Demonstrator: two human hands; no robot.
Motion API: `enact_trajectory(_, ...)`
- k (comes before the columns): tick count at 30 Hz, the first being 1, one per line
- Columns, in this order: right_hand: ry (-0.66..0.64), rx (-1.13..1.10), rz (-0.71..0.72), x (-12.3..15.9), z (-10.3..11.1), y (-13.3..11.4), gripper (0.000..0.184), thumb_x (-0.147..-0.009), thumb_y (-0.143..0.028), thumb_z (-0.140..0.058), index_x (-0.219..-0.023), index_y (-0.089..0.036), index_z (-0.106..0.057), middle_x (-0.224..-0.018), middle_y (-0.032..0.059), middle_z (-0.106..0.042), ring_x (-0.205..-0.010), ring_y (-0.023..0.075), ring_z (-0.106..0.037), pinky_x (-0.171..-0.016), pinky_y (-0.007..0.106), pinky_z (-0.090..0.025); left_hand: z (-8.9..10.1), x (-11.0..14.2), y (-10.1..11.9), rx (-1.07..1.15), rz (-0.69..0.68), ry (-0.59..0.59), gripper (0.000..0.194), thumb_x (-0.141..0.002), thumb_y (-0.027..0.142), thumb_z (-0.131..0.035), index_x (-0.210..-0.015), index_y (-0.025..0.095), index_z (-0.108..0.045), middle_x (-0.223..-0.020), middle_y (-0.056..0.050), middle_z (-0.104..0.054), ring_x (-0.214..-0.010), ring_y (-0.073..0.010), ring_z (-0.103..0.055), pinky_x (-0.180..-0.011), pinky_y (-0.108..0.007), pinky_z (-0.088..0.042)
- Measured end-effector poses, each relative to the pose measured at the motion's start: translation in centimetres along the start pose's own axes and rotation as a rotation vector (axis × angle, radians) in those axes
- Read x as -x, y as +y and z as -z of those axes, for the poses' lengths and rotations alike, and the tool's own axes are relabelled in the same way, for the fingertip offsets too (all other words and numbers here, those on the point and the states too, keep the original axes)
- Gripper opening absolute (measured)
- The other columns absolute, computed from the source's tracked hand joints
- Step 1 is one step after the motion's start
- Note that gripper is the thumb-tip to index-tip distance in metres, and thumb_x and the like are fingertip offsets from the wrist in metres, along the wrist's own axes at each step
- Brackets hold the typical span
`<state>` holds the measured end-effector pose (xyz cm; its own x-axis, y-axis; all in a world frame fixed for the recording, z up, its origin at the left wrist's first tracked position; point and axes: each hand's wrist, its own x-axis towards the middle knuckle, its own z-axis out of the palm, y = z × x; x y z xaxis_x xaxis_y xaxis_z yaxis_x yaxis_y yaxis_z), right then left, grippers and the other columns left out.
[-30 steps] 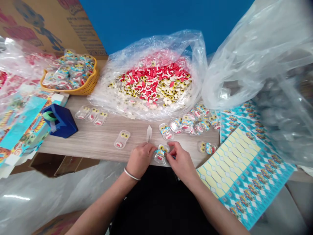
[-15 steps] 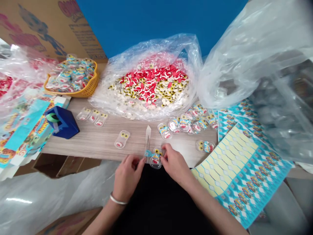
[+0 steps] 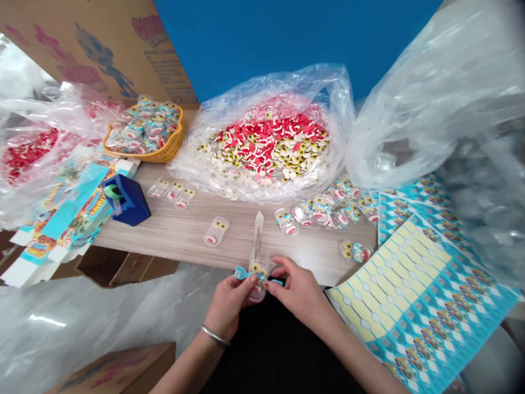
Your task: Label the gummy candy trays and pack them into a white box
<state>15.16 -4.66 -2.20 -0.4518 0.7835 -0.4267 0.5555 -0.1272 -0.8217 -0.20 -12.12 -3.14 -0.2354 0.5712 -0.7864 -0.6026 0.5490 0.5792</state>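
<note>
1. Centrally, at the near edge of the wood-grain table point(image 3: 172, 235), a clear plastic blister pack point(image 3: 257, 290) with yellow candy eyes lies between the hands, just below the fingers.
2. The left hand point(image 3: 229, 306), wearing a thin silver bangle point(image 3: 215, 335), is clenched in a pinch on the left part of a narrow blue printed label strip point(image 3: 245, 273), which crosses the top of the pack.
3. The right hand point(image 3: 299, 290) closes on the strip's right end, with its thumb low and its other fingers point(image 3: 287, 268) arched above. (Exactly how firm that grip is cannot be told.)
4. A slim, pale pointed strip point(image 3: 257, 238) stands just beyond the pack, flat on the table, its material hard to tell.
5. Nearby lie a lone transparent eye-shaped pack point(image 3: 216, 231), a row of three similar packs point(image 3: 172, 194), and a heap of labelled packs point(image 3: 324, 210).
6. Farther off are a clear plastic bag of red, white and yellow gummy candies point(image 3: 266, 142), a yellow woven-look plastic basket point(image 3: 172, 145) of finished packs, a dark-blue tape dispenser point(image 3: 125, 200), and a large turquoise-and-yellow label sheet point(image 3: 418, 295).
</note>
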Motion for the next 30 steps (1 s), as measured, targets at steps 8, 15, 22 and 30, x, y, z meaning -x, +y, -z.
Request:
enact_trajectory(8, -0.112, -0.547, 0.002, 1.4, 3.8, 0.5, 0.026, -0.084, -0.044, -0.066, -0.077, -0.019, -0.064, -0.055, -0.0068, -0.043, -0.049, 0.0076, -0.032, -0.047, 0.022, -0.024, -3.8, 1.9, 2.8, 0.081, -0.095, -0.211, 0.032, -0.060, 0.036, -0.089, -0.076, 0.013, -0.073, -0.067, -0.002, -0.068, -0.057, -0.0099, -0.059, -0.056, -0.022, -0.051)
enact_trajectory(15, -0.124, -0.810, 0.163, 1.6, 5.1, 1.1, 0.036, -0.077, -0.051, -0.074, -0.074, -0.019, -0.059, -0.057, -0.0056, -0.049, -0.049, 0.0076, -0.036, -0.050, 0.022, -0.028, -7.0, 2.8, 3.1, 0.051, 0.032, -0.553, 0.028, -0.071, 0.038, -0.082, -0.082, 0.014, -0.073, -0.067, -0.003, -0.067, -0.055, -0.0106, -0.061, -0.054, -0.023, -0.052)
enact_trajectory(22, -0.282, -0.930, 0.040, 1.2, 5.3, 0.6, 0.050, -0.059, -0.048, -0.087, -0.078, -0.022, -0.048, -0.056, -0.0097, -0.049, -0.042, 0.0039, -0.030, -0.040, 0.017, -0.019, -8.2, 3.5, 2.1, 0.000, 0.077, -0.618, 0.035, -0.066, 0.043, -0.084, -0.081, 0.014, -0.070, -0.061, 0.000, -0.063, -0.047, -0.0097, -0.058, -0.054, -0.026, -0.055)
enact_trajectory(30, 0.164, -0.844, 0.037, 0.3, 5.5, 1.8, 0.031, -0.081, -0.047, -0.070, -0.085, -0.019, -0.060, -0.068, -0.0025, -0.061, -0.055, 0.0092, -0.051, -0.053, 0.021, -0.040, -9.9, 2.2, 2.1, 0.014, -0.194, -0.323, 0.034, -0.068, 0.036, -0.084, -0.088, 0.018, -0.062, -0.072, 0.003, -0.067, -0.060, -0.0094, -0.061, -0.060, -0.023, -0.054)
